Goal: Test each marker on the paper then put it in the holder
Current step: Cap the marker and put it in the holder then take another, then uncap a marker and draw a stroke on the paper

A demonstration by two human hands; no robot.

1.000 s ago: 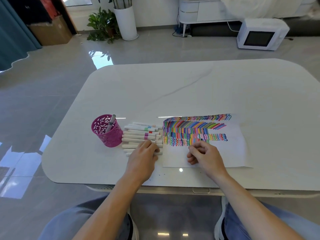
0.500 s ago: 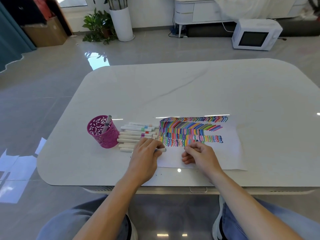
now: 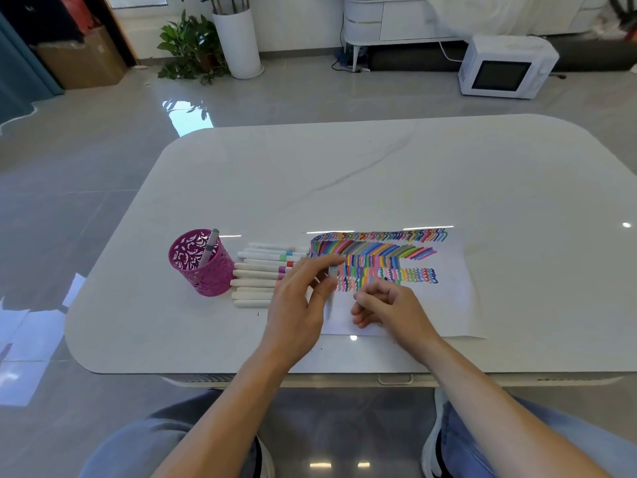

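Observation:
My left hand [image 3: 296, 301] pinches a white marker [image 3: 330, 298] between thumb and fingers, lifted over the left edge of the paper [image 3: 451, 305], its capped end pointing away from me. My right hand [image 3: 389, 305] rests on the paper just to the right, fingers loosely curled, holding nothing. The sheet's upper half is covered with rows of coloured strokes. A pink cut-out holder [image 3: 206, 276] stands to the left with one grey marker [image 3: 210, 246] leaning inside. Several white markers [image 3: 258, 274] lie in a row between holder and paper, partly hidden by my left hand.
Everything sits on a white marble-look table [image 3: 344, 174] with rounded corners; its near edge is just below my wrists. On the floor beyond are a potted plant [image 3: 193, 46], a white microwave [image 3: 503, 69] and a cardboard box [image 3: 82, 58].
My left hand has lifted one marker out of the row and carried it right, over the paper's edge. My right hand has stayed curled on the paper.

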